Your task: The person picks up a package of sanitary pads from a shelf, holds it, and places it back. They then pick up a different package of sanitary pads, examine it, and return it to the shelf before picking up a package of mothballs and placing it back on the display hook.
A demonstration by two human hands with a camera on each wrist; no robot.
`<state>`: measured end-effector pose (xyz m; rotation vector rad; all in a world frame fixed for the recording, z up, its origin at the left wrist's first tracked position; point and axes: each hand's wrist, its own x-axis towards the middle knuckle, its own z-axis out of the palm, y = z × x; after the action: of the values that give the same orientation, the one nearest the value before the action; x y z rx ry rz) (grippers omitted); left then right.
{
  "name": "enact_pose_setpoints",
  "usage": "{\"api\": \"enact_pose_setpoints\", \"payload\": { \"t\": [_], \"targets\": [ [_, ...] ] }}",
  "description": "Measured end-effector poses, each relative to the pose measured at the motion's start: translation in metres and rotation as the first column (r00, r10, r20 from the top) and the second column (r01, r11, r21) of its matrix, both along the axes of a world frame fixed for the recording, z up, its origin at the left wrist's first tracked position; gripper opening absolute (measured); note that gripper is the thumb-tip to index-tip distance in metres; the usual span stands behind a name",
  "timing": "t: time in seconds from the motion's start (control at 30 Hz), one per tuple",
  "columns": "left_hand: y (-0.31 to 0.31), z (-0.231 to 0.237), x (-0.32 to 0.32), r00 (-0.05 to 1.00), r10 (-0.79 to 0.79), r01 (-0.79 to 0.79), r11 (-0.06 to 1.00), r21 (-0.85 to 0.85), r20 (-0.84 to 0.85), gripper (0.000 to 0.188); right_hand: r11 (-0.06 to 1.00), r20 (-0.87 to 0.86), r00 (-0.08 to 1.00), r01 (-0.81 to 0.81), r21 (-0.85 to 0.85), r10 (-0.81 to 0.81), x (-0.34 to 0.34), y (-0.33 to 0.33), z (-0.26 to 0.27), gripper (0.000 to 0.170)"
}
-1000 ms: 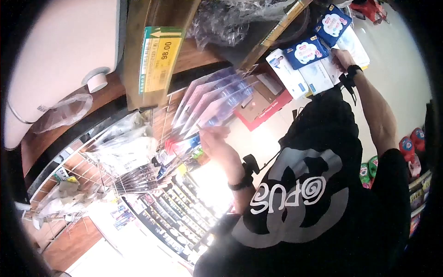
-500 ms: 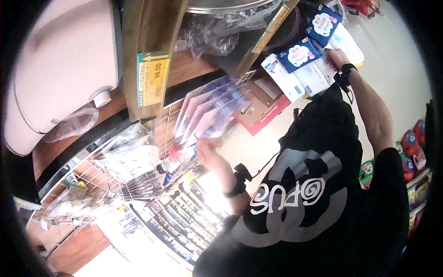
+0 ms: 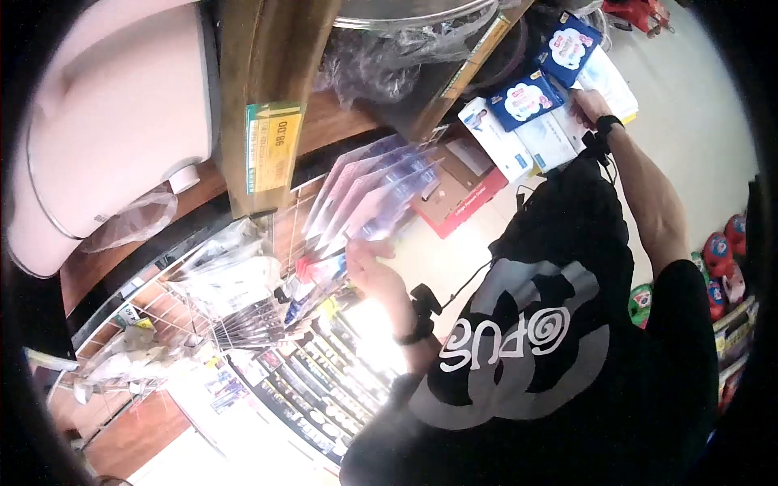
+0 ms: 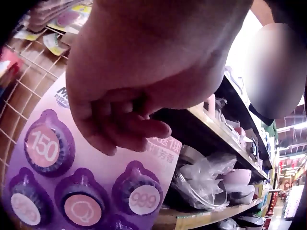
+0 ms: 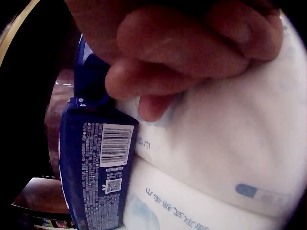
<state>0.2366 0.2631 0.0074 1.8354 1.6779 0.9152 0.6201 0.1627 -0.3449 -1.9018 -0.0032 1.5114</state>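
Observation:
My right hand (image 3: 590, 107) is on white tissue packs (image 3: 555, 142) at the upper right of the head view. In the right wrist view its bent fingers (image 5: 177, 38) pinch at the wrapper of a white cotton tissue pack (image 5: 211, 139), partly hidden behind them. Blue packs (image 3: 523, 99) lie against the white ones; one blue pack (image 5: 98, 163) shows its barcode. My left hand (image 3: 373, 267) is beside several hanging purple-pink blister cards (image 3: 356, 194). Seen from the left wrist, its fingers (image 4: 124, 124) hang loosely curled before a card (image 4: 96, 182) with round scented-looking pods.
A red-edged cardboard box (image 3: 458, 186) stands between the cards and packs. A wooden post (image 3: 267, 89) with a price tag and a large pink container (image 3: 113, 146) are on the left. Plastic-wrapped goods (image 4: 204, 182) fill shelves beyond the left hand. A blurred person (image 4: 276, 72) stands behind.
The head view has shifted slightly, bringing more of the pink container in. My left hand has moved a little left, closer to the lower ends of the cards. My right hand stays on the packs.

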Motion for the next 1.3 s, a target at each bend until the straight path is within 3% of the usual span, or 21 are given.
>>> {"api": "enact_pose_setpoints", "payload": {
  "t": [0.1,0.3,0.4,0.6,0.63,0.73,0.77,0.9,1.0,1.2,1.3],
  "targets": [
    [-0.005,0.01,0.016,0.997,0.075,-0.078,0.993,-0.09,-0.035,0.046,1.0,-0.005,1.0,0.001,0.009,-0.001,0.003,0.002,-0.002,0.043],
    [-0.004,0.008,0.014,0.998,0.055,-0.056,0.989,-0.133,-0.006,0.044,1.0,0.01,1.0,0.01,-0.007,-0.01,-0.001,0.001,0.007,0.042],
    [0.003,-0.013,-0.006,1.0,-0.019,0.019,1.0,-0.003,0.015,0.03,1.0,0.01,1.0,0.004,0.004,-0.004,0.0,0.003,0.009,0.042],
    [0.0,-0.01,0.003,0.999,-0.013,0.013,1.0,0.0,0.041,0.034,1.0,0.006,1.0,-0.011,0.018,0.011,0.001,-0.001,-0.001,0.041],
    [0.003,-0.017,-0.008,0.998,-0.041,0.043,0.998,0.048,-0.038,0.037,1.0,0.015,1.0,-0.007,0.024,0.007,0.0,-0.001,-0.002,0.041],
    [0.005,-0.014,-0.009,0.998,-0.056,0.056,0.998,0.018,0.009,0.037,0.999,0.025,1.0,0.007,0.044,-0.008,0.001,-0.001,-0.009,0.042],
    [0.002,-0.007,-0.002,0.998,0.007,-0.004,0.999,-0.054,0.056,0.036,0.999,0.025,1.0,0.009,0.04,-0.01,0.0,0.0,-0.016,0.042],
    [-0.003,-0.006,0.004,0.949,0.011,-0.003,1.0,-0.024,0.316,0.032,1.0,0.019,1.0,0.009,0.023,-0.01,0.0,-0.002,-0.008,0.043],
    [-0.005,-0.007,0.006,0.956,-0.009,-0.007,0.999,0.052,0.292,0.032,0.997,0.038,0.998,0.041,0.059,-0.043,-0.002,-0.002,-0.016,0.041],
    [-0.005,-0.005,0.011,0.85,0.129,-0.114,0.992,-0.061,0.511,0.032,0.998,0.057,0.997,0.047,0.032,-0.048,-0.003,-0.003,-0.004,0.038],
    [-0.007,-0.001,0.015,0.88,0.157,-0.138,0.988,-0.076,0.448,0.029,0.998,0.052,0.998,0.022,0.052,-0.025,-0.003,-0.005,-0.005,0.04]
  ]
}}
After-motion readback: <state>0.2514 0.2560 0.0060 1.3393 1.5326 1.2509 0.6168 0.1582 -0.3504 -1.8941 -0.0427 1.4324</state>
